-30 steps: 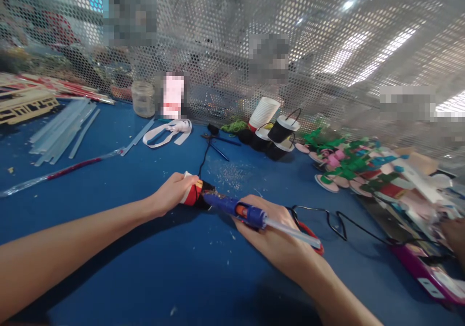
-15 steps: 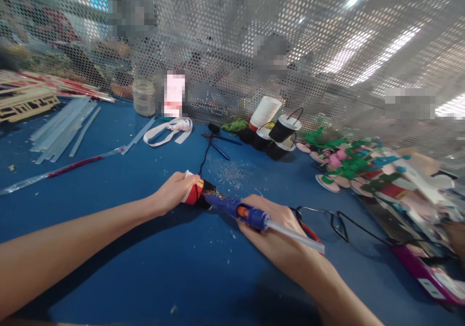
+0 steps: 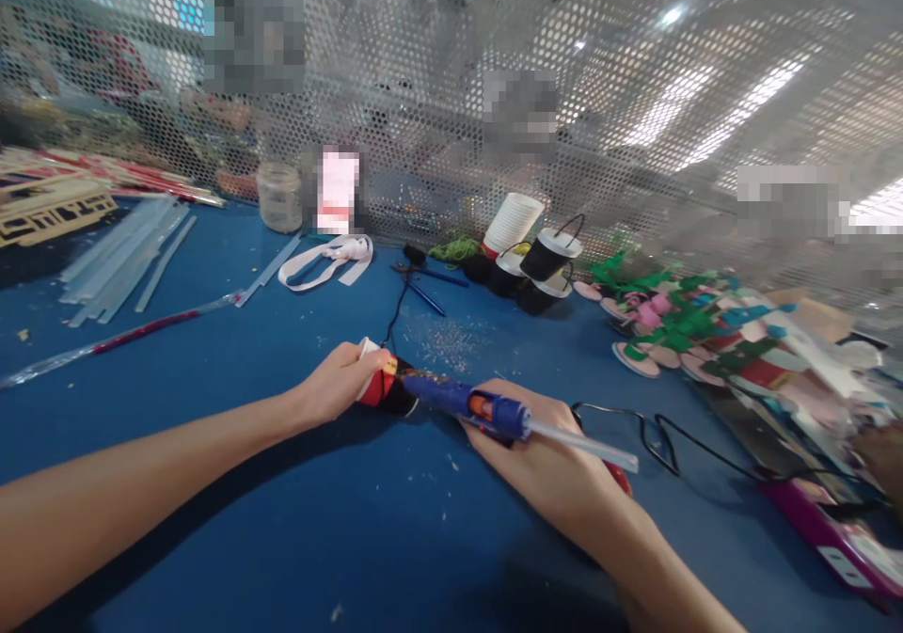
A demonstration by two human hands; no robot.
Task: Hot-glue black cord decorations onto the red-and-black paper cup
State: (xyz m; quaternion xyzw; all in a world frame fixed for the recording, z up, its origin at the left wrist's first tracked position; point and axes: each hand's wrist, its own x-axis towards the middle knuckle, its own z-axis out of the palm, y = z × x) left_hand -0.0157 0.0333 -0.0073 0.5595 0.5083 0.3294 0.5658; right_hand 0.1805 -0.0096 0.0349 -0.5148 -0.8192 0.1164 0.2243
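My left hand (image 3: 342, 379) is closed around a red paper cup (image 3: 373, 387) lying on its side, its white rim toward the hand. Black yarn (image 3: 400, 396) wraps the cup's far part, and a loose strand (image 3: 396, 313) runs back from it to a dark ball of yarn (image 3: 413, 255). In my right hand (image 3: 526, 431) is a blue hot glue gun (image 3: 466, 403), gripped with a clear glue stick (image 3: 585, 447) sticking out of its back. The gun's nozzle points left at the cup, against or just over the yarn; I cannot tell which. My right fingers are partly hidden.
Several glue sticks (image 3: 117, 257) lie at the left. White ribbon (image 3: 328, 261), scissors (image 3: 427, 296), stacked paper cups (image 3: 512, 224) and black-wrapped cups (image 3: 548, 257) stand farther back. Craft flowers (image 3: 670, 318) crowd the right, near a purple power strip (image 3: 832, 539) and black cord (image 3: 659, 426). Perforated metal (image 3: 423, 97) walls the back.
The glue gun and my right hand have shifted slightly right. My left hand still holds the cup, which has turned or tilted a little.
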